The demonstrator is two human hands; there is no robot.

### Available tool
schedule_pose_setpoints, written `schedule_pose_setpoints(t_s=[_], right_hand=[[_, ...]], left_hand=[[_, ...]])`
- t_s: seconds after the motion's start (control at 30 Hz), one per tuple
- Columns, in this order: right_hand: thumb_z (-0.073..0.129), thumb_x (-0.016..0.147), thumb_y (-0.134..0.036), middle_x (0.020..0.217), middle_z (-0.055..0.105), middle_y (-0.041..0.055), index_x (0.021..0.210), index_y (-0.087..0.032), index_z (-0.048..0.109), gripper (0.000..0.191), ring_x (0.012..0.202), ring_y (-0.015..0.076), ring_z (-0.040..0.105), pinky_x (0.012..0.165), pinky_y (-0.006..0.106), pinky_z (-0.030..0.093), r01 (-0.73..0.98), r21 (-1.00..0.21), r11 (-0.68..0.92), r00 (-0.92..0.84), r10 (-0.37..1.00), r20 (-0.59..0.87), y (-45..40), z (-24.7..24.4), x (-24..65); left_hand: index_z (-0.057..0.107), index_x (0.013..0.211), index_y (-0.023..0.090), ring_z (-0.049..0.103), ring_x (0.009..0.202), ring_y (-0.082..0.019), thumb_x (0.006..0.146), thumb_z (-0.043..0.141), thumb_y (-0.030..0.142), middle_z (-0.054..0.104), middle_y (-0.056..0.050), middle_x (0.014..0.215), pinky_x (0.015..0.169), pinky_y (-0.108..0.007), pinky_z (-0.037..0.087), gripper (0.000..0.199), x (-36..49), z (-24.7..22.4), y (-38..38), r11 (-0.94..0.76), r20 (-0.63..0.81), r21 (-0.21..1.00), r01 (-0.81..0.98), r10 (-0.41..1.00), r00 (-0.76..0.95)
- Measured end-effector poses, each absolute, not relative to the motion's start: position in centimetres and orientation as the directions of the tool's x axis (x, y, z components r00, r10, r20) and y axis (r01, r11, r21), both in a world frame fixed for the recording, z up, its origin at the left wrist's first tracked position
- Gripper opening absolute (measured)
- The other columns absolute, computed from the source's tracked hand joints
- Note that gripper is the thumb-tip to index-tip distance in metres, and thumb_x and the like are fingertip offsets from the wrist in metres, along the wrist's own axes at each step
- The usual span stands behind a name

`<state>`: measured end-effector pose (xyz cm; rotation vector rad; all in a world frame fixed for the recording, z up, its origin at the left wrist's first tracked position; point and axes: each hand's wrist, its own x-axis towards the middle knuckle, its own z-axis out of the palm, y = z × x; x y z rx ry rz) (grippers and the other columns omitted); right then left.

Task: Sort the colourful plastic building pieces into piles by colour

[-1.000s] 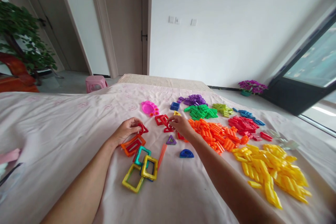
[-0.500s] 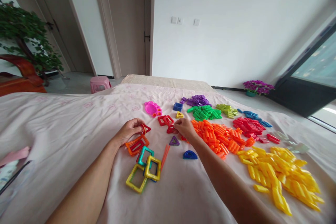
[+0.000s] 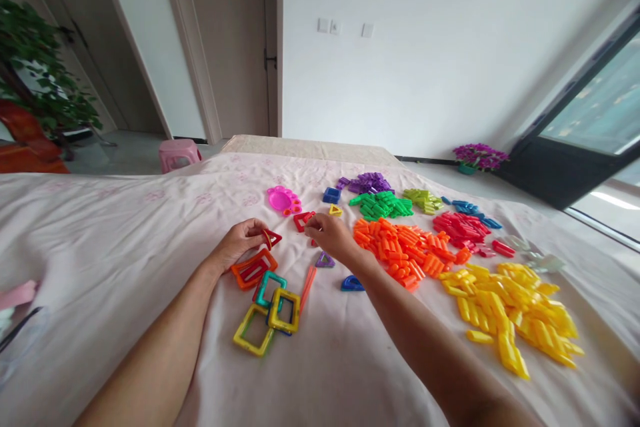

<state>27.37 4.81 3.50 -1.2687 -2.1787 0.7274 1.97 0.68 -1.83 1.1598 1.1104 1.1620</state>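
Note:
My left hand (image 3: 243, 242) pinches a red triangular frame (image 3: 273, 238) at its left corner. Over red square frames (image 3: 302, 220) is my right hand (image 3: 327, 230), its fingertips close together at their right edge; whether it grips one cannot be made out. Just below my left hand lies an orange frame (image 3: 254, 268) with a red piece inside. Nearer to me, a teal frame (image 3: 271, 289) and yellow frames (image 3: 285, 311) overlap. A purple triangle (image 3: 325, 260) and a blue arch piece (image 3: 353, 283) lie below my right hand. A yellow triangle (image 3: 335, 210) sits beyond it.
Piles of orange (image 3: 400, 250), yellow (image 3: 515, 313), green (image 3: 381, 205), red (image 3: 461, 230) and purple (image 3: 370, 183) pieces spread on the right of the cloth (image 3: 310, 380). A pink tray (image 3: 283, 199) and blue squares (image 3: 331, 195) lie farther back. Pink stool (image 3: 179, 155) stands behind.
My right hand has moved left and slightly up, over the red square frames. My left hand still holds the red triangle. The whole view has shifted a little.

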Motion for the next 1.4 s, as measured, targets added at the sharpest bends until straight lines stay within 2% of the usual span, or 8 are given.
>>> schedule_pose_setpoints(t_s=[0.17, 0.3, 0.43, 0.7, 0.8, 0.93, 1.2, 1.4], right_hand=[[0.062, 0.084, -0.032, 0.087, 0.07, 0.0026, 0.096, -0.019, 0.069, 0.019, 0.071, 0.0122, 0.064, 0.063, 0.02, 0.043, 0.49, -0.707, 0.509, -0.533, 0.817, 0.219, 2.5, 3.7, 23.6], [0.061, 0.083, -0.023, 0.081, 0.071, 0.0017, 0.092, -0.021, 0.074, 0.016, 0.074, 0.0132, 0.064, 0.064, 0.02, 0.042, 0.533, -0.671, 0.515, -0.545, 0.816, 0.194, 1.6, 4.2, 22.3], [0.057, 0.081, -0.015, 0.076, 0.071, 0.0012, 0.09, -0.021, 0.075, 0.021, 0.072, 0.0134, 0.062, 0.062, 0.021, 0.039, 0.591, -0.625, 0.509, -0.517, 0.835, 0.191, 2.0, 4.1, 22.9], [0.062, 0.076, -0.02, 0.075, 0.07, 0.0007, 0.093, -0.021, 0.073, 0.02, 0.065, 0.0131, 0.06, 0.057, 0.021, 0.036, 0.72, -0.609, 0.334, -0.319, 0.938, 0.137, 3.5, 1.1, 26.7], [0.059, 0.078, -0.021, 0.07, 0.069, 0.0006, 0.086, -0.019, 0.073, 0.016, 0.063, 0.0125, 0.059, 0.055, 0.021, 0.035, 0.727, -0.593, 0.344, -0.348, 0.931, 0.114, 3.4, 1.1, 27.5], [0.055, 0.081, -0.02, 0.073, 0.07, 0.0015, 0.08, -0.02, 0.073, 0.018, 0.069, 0.0136, 0.062, 0.062, 0.021, 0.038, 0.743, -0.541, 0.394, -0.343, 0.918, 0.197, 3.0, 1.9, 27.7], [0.059, 0.085, -0.027, 0.082, 0.072, 0.0016, 0.092, -0.02, 0.073, 0.017, 0.072, 0.014, 0.065, 0.065, 0.023, 0.044, 0.529, -0.711, 0.464, -0.461, 0.86, 0.218, 1.6, 2.5, 24.5], [0.066, 0.079, -0.027, 0.09, 0.073, 0.0027, 0.1, -0.022, 0.072, 0.023, 0.08, 0.0156, 0.066, 0.069, 0.023, 0.046, 0.533, -0.735, 0.42, -0.443, 0.878, 0.18, 0.6, 2.2, 21.3]], left_hand=[[0.058, 0.089, 0.017, 0.066, 0.075, -0.016, 0.068, 0.079, 0.028, 0.071, -0.003, 0.082, 0.065, -0.023, 0.045, 0.031, 2.2, -1.5, 0.5, 0.031, -0.022, 0.996, -0.081, 0.994, 0.109], [0.058, 0.089, 0.016, 0.067, 0.078, -0.019, 0.069, 0.079, 0.028, 0.072, -0.005, 0.083, 0.07, -0.027, 0.048, 0.031, 2.2, -1.3, 0.3, 0.021, -0.011, 0.997, -0.07, 0.99, 0.139], [0.057, 0.087, 0.016, 0.067, 0.075, -0.018, 0.069, 0.078, 0.03, 0.072, -0.005, 0.081, 0.067, -0.026, 0.048, 0.03, 2.2, -1.1, 0.2, 0.029, -0.019, 0.997, -0.067, 0.99, 0.141], [0.055, 0.088, 0.017, 0.064, 0.072, -0.015, 0.07, 0.078, 0.032, 0.07, -0.004, 0.083, 0.064, -0.023, 0.044, 0.033, 1.7, -2.0, 0.7, 0.033, -0.027, 0.998, -0.054, 0.993, 0.113], [0.055, 0.088, 0.016, 0.063, 0.069, -0.014, 0.069, 0.078, 0.033, 0.069, -0.003, 0.08, 0.061, -0.022, 0.043, 0.035, 1.6, -2.2, 0.9, 0.036, -0.028, 0.997, -0.07, 0.992, 0.119], [0.055, 0.088, 0.017, 0.062, 0.066, -0.014, 0.067, 0.079, 0.034, 0.068, -0.001, 0.077, 0.06, -0.022, 0.043, 0.037, 1.8, -2.1, 0.9, 0.053, -0.045, 0.996, -0.068, 0.992, 0.114], [0.055, 0.091, 0.018, 0.059, 0.06, -0.013, 0.064, 0.08, 0.036, 0.065, 0.001, 0.073, 0.056, -0.022, 0.041, 0.041, 2.6, -1.0, 0.2, 0.076, -0.072, 0.997, -0.027, 0.991, 0.116], [0.056, 0.088, 0.017, 0.057, 0.063, -0.011, 0.066, 0.08, 0.032, 0.062, 0.002, 0.072, 0.058, -0.021, 0.04, 0.036, 2.4, -1.2, 0.3, 0.028, -0.028, 1.0, 0.006, 0.989, 0.147]])
